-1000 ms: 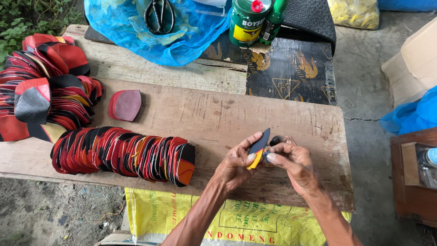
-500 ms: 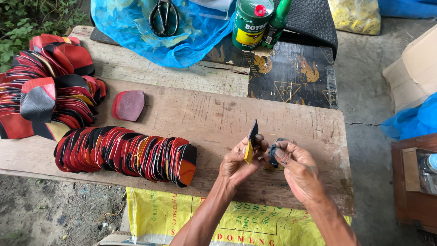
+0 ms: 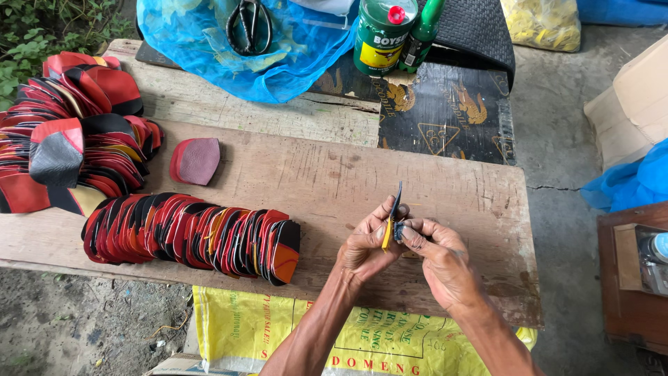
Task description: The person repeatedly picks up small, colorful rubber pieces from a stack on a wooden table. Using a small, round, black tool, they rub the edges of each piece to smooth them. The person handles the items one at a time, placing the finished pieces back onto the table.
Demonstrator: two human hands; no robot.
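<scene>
My left hand [image 3: 363,247] and my right hand [image 3: 440,259] meet over the wooden board [image 3: 334,181], both pinching one small flat piece [image 3: 394,217] that is dark on one side and yellow on the other. The piece stands on edge between my fingertips. A long row of overlapping red, black and orange cut pieces [image 3: 191,235] lies on the board to the left of my hands. A single reddish oval piece [image 3: 196,160] lies alone further back.
A big heap of red and black pieces [image 3: 69,139] fills the left end. At the back are a blue plastic sheet [image 3: 243,49] with scissors [image 3: 249,24] on it, a green can [image 3: 383,35] and a green bottle [image 3: 422,31]. A yellow sack [image 3: 362,341] lies below the board.
The piece between my fingers has turned from tilted flat to standing on edge, and my two hands have drawn closer together around it.
</scene>
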